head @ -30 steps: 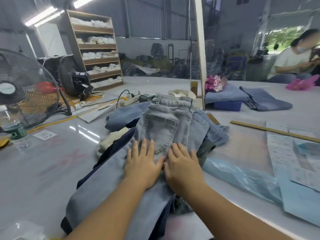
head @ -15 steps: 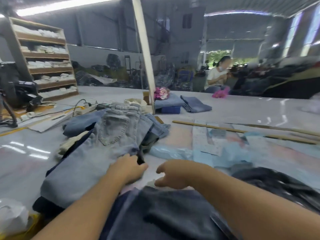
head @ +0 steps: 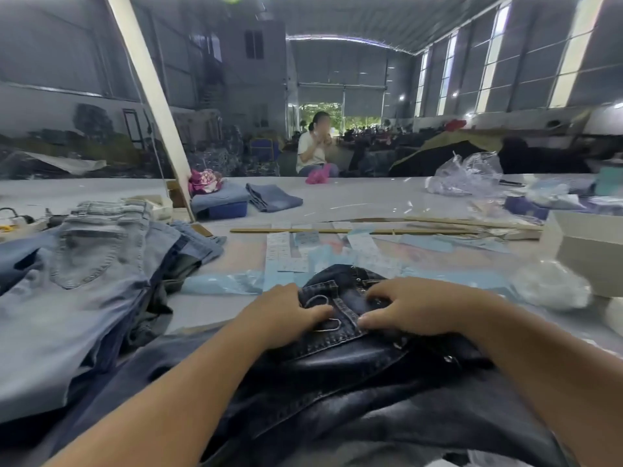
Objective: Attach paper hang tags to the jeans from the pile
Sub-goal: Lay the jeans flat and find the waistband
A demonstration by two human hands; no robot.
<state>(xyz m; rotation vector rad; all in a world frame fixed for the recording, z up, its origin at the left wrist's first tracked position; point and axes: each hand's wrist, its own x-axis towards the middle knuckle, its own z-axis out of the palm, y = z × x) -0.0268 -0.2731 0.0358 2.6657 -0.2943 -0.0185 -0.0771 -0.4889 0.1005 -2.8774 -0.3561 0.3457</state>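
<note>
Head view, the only one here. Both hands are down on the dark jeans (head: 337,372), which lie right in front of the person with the waistband end pointing away, toward the paper strips (head: 283,251) on the table (head: 371,203). The left hand (head: 286,315) sits on the left side of the waistband, fingers curled over the denim edge, gripping it. The right hand (head: 414,308) mirrors it on the right, fingers bent and pressing into the cloth, thumb low along the band; it looks like a hold on the fabric, not a flat press.

Between the two hands runs a belt loop (head: 344,315), its long axis going away from the person, a little tilted to the right. A thin pale loop of cord or wire (head: 328,326) lies just beside it, near the left fingertips. What it is exactly, I can't tell.

That is the relation that counts: the loop sits dead centre, about equally close to both hands, so either could pinch it. No hang tag is in either hand that I can see. The likely tag stock, those strips, lies beyond the jeans, straight ahead, nearer the right hand.

The pile (head: 84,281) of pale jeans lies off to the left, just beside the dark pair, untouched by either hand.
</note>
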